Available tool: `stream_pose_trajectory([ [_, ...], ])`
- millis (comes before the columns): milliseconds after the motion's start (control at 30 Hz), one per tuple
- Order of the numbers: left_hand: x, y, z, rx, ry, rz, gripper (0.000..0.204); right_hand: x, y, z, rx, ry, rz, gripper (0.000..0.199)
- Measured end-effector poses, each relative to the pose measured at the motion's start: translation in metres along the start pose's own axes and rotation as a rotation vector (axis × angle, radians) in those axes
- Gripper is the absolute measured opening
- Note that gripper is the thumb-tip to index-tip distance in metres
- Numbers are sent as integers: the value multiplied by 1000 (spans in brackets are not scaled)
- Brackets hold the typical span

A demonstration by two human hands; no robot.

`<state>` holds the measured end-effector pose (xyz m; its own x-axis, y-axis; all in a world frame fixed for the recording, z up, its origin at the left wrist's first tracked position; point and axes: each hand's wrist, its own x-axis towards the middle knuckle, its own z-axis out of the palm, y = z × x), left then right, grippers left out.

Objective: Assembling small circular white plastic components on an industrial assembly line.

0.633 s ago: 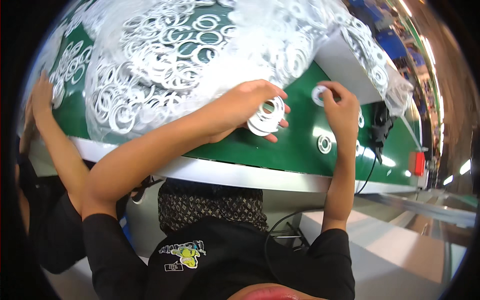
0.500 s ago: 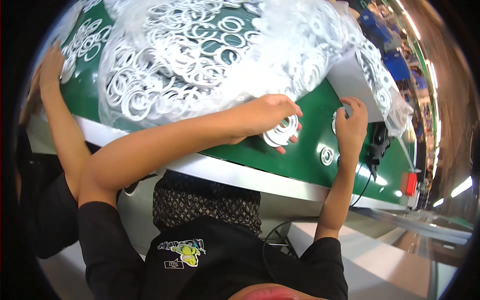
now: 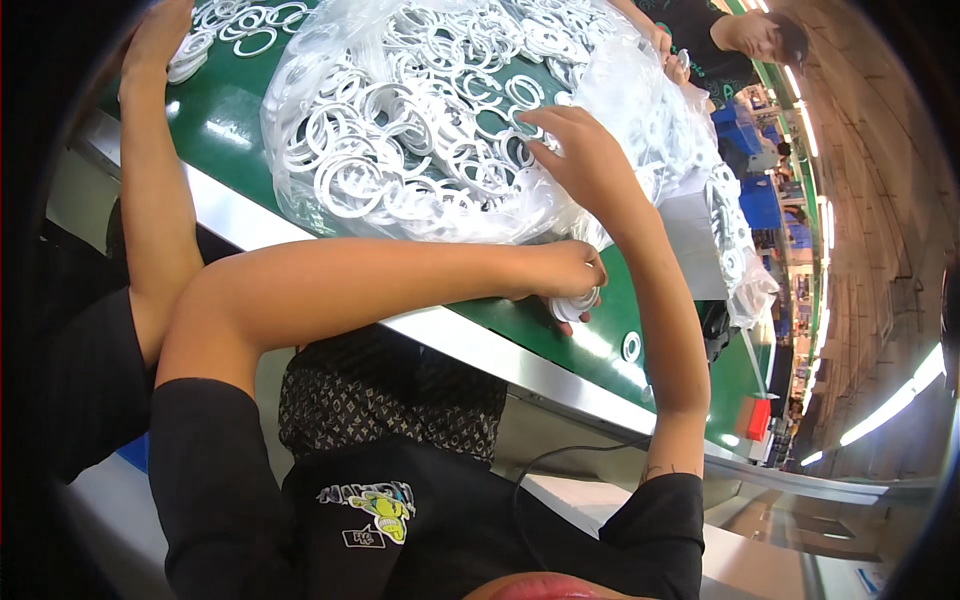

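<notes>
My left hand (image 3: 562, 272) is closed around a small stack of white rings (image 3: 575, 303), just over the near edge of the green table. Its fingers curl under the stack and hide part of it. My right hand (image 3: 592, 165) reaches across to the large pile of white rings (image 3: 370, 130) lying in a clear plastic bag (image 3: 450, 228). Thumb and forefinger are apart above the pile, with nothing visible between them. One small white disc (image 3: 631, 347) with a hole lies alone on the table, right of my left hand.
A co-worker's hand (image 3: 160, 38) rests by loose white rings (image 3: 255, 40) at the far left. Across the table stands another person (image 3: 722, 40) near the bag. A white box (image 3: 692, 232) with bagged parts and a red bin (image 3: 757, 418) are at the right.
My right hand has moved left and away from me, from beside the white box to the ring pile. My left hand keeps its stack, now turned more edge-on. The view has shifted.
</notes>
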<state>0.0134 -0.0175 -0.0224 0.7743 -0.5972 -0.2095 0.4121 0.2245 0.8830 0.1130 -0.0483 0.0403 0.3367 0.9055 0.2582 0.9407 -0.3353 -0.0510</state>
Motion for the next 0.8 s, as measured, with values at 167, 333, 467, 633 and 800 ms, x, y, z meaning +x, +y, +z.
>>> stream_pose_trajectory([
  [167,3,1,4,-49,-33,31,29,19,30,0,-44,-53,3,16],
  [333,-2,7,7,-80,-31,21,30,-11,21,-35,445,120,541,15],
  [467,-5,3,5,-162,50,191,31,-59,11,-53,1010,224,681,43],
  [633,-8,19,7,-229,135,321,32,-126,-4,-53,1243,519,767,46],
  [800,-7,23,5,-180,165,279,30,-149,-19,-30,1087,573,669,48],
])
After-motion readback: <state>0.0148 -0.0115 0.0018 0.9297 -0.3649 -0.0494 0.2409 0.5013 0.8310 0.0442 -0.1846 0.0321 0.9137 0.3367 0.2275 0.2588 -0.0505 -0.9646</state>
